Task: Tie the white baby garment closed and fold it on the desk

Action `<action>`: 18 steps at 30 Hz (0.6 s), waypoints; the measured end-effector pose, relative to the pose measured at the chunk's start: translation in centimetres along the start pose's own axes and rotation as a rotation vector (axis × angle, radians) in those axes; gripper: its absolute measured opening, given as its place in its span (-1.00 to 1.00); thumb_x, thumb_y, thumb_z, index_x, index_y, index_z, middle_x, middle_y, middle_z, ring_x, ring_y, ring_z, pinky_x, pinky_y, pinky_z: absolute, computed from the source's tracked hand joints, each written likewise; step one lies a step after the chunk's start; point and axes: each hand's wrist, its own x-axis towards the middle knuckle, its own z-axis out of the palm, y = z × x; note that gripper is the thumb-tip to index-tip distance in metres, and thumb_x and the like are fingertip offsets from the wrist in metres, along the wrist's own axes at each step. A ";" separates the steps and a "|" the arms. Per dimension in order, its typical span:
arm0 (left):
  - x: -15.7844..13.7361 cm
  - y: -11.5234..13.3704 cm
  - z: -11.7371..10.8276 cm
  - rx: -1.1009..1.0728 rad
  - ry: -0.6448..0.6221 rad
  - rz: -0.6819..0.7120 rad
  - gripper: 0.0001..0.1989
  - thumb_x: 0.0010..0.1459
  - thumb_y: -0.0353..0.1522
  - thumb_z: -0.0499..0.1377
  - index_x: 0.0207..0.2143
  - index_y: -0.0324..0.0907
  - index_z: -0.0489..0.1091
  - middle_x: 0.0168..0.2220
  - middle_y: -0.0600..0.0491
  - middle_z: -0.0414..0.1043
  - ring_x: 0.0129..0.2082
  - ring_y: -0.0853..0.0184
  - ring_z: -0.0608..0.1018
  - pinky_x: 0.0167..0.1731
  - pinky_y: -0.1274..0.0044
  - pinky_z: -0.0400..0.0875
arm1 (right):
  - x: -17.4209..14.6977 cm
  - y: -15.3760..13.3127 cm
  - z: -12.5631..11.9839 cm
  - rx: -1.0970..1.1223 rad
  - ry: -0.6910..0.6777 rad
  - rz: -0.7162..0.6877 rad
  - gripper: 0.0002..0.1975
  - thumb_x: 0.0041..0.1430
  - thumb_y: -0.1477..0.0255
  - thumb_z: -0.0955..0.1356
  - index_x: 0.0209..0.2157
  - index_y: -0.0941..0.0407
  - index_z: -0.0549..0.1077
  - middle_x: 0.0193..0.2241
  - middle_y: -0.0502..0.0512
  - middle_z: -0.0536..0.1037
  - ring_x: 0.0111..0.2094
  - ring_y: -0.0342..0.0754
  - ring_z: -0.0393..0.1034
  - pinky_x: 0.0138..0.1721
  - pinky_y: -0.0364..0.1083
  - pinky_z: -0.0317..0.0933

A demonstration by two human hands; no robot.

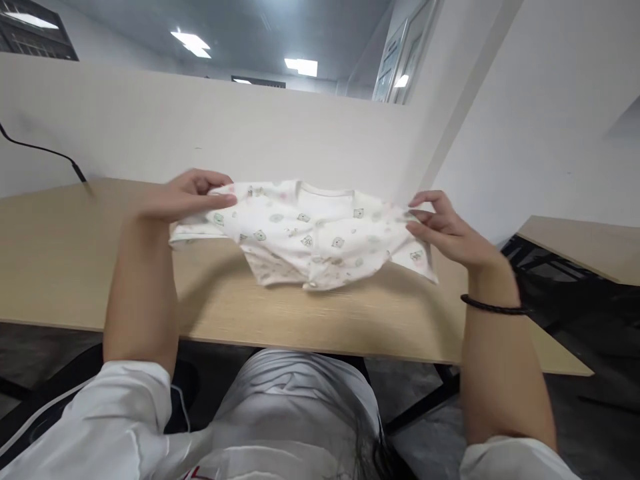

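A small white baby shirt (320, 233), printed with little animal faces, hangs stretched out above the table in front of me. Its neckline faces away and the lower hem droops toward the tabletop. My left hand (193, 193) pinches the shirt at its left shoulder, the sleeve hanging below the fingers. At the opposite shoulder my right hand (443, 227) pinches the cloth between thumb and fingers. A dark braided band circles my right wrist. Some of the cloth is blurred by motion.
The light wood table (300, 320) spans the space before me, with a white partition (250, 133) behind it. A black cable (45, 150) comes down at the left. Another table (590, 247) stands at the right beside the wall.
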 end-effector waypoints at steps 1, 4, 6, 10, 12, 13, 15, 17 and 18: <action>-0.7 0.8 -0.4 -0.057 0.040 0.004 -0.66 0.10 -0.09 0.25 -0.29 -0.19 0.45 -0.46 0.06 0.42 -0.51 0.41 0.39 -0.53 0.59 0.23 | -0.5 -0.7 -0.7 0.009 -0.044 -0.017 -0.71 0.21 0.16 0.39 -0.11 -0.01 0.39 -0.38 0.02 0.43 -0.37 -0.05 0.35 -0.32 -0.08 0.28; -0.6 1.5 -0.5 -0.022 -0.035 -0.029 -0.63 0.12 -0.06 0.23 -0.23 -0.18 0.44 -0.48 0.06 0.42 -0.55 0.42 0.37 -0.57 0.59 0.21 | -0.6 -1.5 -1.6 -0.058 -0.239 -0.006 -0.80 0.27 0.23 0.33 -0.29 0.03 0.52 -0.33 0.09 0.47 -0.28 -0.02 0.38 -0.25 -0.03 0.29; 1.0 0.7 0.3 0.180 -0.128 -0.052 -0.61 0.11 -0.03 0.21 -0.27 -0.16 0.47 -0.51 0.06 0.42 -0.57 0.38 0.38 -0.58 0.57 0.18 | 0.3 -0.8 -1.3 -0.175 -0.262 0.039 -0.77 0.26 0.28 0.31 -0.33 0.05 0.58 -0.34 0.10 0.46 -0.31 -0.03 0.36 -0.28 -0.04 0.26; 4.2 -1.5 2.4 0.518 0.179 -0.027 -0.62 0.16 -0.06 0.11 -0.23 -0.15 0.48 -0.41 0.01 0.51 -0.38 0.22 0.50 -0.41 0.53 0.27 | 2.7 1.6 0.3 -0.318 0.072 0.031 -0.82 0.18 0.42 0.31 -0.40 0.09 0.55 -0.35 0.07 0.44 -0.43 -0.11 0.26 -0.40 -0.09 0.16; 4.5 -1.9 2.9 0.521 0.264 0.050 -0.64 0.21 -0.10 0.07 -0.19 -0.15 0.47 -0.32 -0.01 0.53 -0.31 0.21 0.51 -0.32 0.51 0.29 | 3.3 2.7 1.0 -0.295 0.261 -0.014 -0.88 0.15 0.46 0.31 -0.40 0.10 0.51 -0.38 0.04 0.42 -0.47 -0.13 0.20 -0.43 -0.11 0.11; 4.2 -1.9 3.0 0.502 0.291 0.097 -0.65 0.23 -0.11 0.05 -0.19 -0.15 0.47 -0.28 -0.02 0.54 -0.28 0.22 0.51 -0.28 0.50 0.30 | 3.4 3.1 1.3 -0.275 0.326 -0.027 -0.91 0.14 0.47 0.32 -0.38 0.10 0.49 -0.42 0.02 0.41 -0.49 -0.14 0.17 -0.44 -0.11 0.09; 2.7 -1.8 3.1 0.468 0.300 0.177 -0.64 0.25 -0.11 0.04 -0.18 -0.17 0.47 -0.21 -0.03 0.53 -0.22 0.24 0.49 -0.20 0.49 0.31 | 2.7 3.5 1.8 -0.241 0.377 -0.035 -0.94 0.14 0.47 0.33 -0.32 0.08 0.45 -0.45 -0.01 0.38 -0.50 -0.13 0.15 -0.46 -0.12 0.08; 0.4 -1.9 3.2 0.459 0.237 0.191 -0.61 0.26 -0.09 0.04 -0.20 -0.18 0.48 -0.20 -0.02 0.54 -0.20 0.24 0.50 -0.14 0.48 0.32 | 1.2 3.6 2.3 -0.245 0.310 -0.027 -0.89 0.15 0.43 0.34 -0.24 0.08 0.44 -0.40 0.02 0.42 -0.45 -0.10 0.23 -0.42 -0.11 0.13; -1.1 -2.1 3.4 0.454 0.171 0.175 -0.60 0.25 -0.06 0.05 -0.23 -0.17 0.50 -0.22 0.00 0.55 -0.21 0.24 0.51 -0.14 0.46 0.33 | 0.0 3.6 2.6 -0.255 0.237 -0.015 -0.85 0.17 0.41 0.34 -0.19 0.07 0.43 -0.34 0.05 0.45 -0.40 -0.07 0.28 -0.39 -0.11 0.17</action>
